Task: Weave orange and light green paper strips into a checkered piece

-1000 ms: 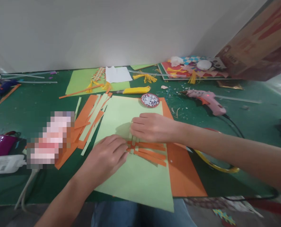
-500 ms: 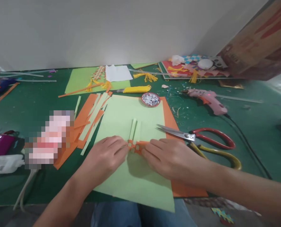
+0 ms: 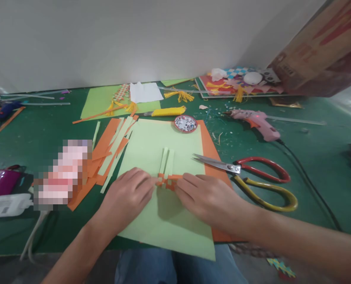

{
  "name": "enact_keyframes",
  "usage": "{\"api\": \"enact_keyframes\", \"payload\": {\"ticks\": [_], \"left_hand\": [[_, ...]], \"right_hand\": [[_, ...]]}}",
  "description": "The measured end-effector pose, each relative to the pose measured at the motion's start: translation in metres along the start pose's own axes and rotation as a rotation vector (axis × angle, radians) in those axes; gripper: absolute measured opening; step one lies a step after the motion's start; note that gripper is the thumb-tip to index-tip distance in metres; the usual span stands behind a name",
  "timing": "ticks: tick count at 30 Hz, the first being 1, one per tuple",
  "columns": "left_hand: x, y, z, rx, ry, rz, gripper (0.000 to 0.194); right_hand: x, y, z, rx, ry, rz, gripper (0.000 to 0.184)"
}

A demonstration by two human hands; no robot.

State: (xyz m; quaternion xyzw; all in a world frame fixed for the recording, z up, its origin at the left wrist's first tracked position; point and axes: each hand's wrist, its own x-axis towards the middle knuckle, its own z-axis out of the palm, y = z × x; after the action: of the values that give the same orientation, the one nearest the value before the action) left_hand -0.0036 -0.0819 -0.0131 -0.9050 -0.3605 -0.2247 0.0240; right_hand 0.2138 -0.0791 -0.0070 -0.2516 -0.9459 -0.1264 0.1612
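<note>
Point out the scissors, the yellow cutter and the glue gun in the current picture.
Scissors [image 3: 237, 169]: head view, on the metal by the pivot.
Yellow cutter [image 3: 168, 112]: head view, on the handle.
Glue gun [image 3: 260, 120]: head view, on the pink body.

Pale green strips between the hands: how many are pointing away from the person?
2: the left strip, nearer the left hand, and the right strip, nearer the right hand. Others may be hidden.

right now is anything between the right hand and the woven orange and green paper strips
Nothing visible stands between them; the right hand touches the woven strips. The metal scissors with red and yellow handles lie beyond it.
</note>
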Motion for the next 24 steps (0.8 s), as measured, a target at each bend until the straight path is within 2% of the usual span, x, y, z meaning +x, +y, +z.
{"api": "enact_keyframes", "payload": {"ticks": [3, 11, 14, 24], "left_hand": [[0.005, -0.002, 0.002, -0.017, -0.043, -0.021, 0.020], [0.025, -0.012, 0.005, -0.082, -0.096, 0.099, 0.024], [0.028, -0.015, 0.005, -0.153, -0.136, 0.087, 0.026], [0.030, -0.021, 0.007, -0.278, -0.194, 0.031, 0.021]], "right_hand": [[-0.001, -0.002, 0.001, -0.008, 0.009, 0.004, 0.022], [0.002, -0.009, 0.002, -0.043, -0.030, 0.150, 0.013], [0.003, -0.010, 0.002, -0.068, -0.049, 0.144, 0.014], [0.001, -0.009, 0.001, -0.104, 0.024, 0.035, 0.025]]}}
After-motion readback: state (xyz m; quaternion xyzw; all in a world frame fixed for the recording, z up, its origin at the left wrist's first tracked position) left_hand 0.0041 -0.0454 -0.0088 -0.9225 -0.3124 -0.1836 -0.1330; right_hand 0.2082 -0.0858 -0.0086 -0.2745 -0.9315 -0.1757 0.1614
